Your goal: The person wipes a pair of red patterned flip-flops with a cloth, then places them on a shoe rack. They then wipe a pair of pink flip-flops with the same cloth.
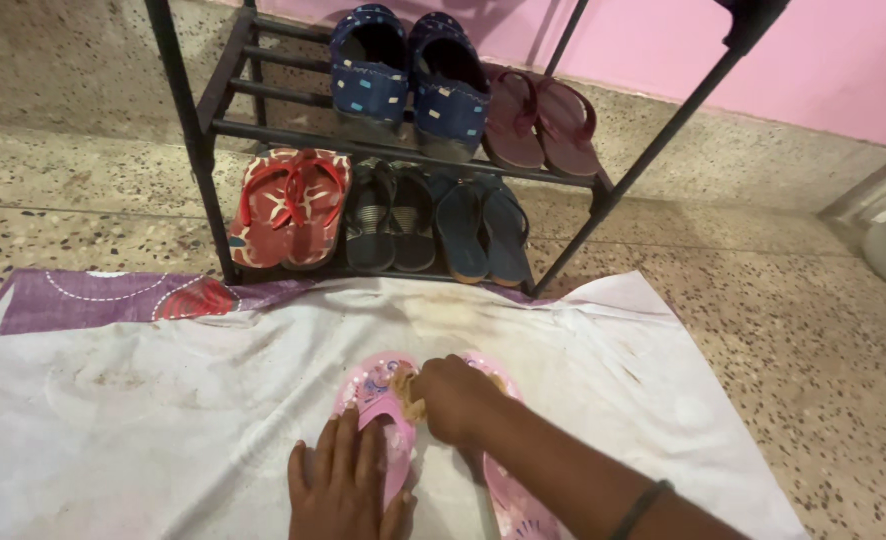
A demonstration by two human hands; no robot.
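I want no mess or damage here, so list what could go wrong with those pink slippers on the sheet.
1. The right hand presses a small brownish wad onto the pink slippers; hard rubbing might scuff their printed pattern.
2. The left hand pins only the near end of one slipper, so it could slide.
3. The white sheet is already stained and rumpled; more dirt may spread onto it.

Two pink flip-flops lie side by side, soles down and toes toward the shoe rack, on a stained white sheet. Printed patterns mark their footbeds; hands cover much of both, hiding the straps.
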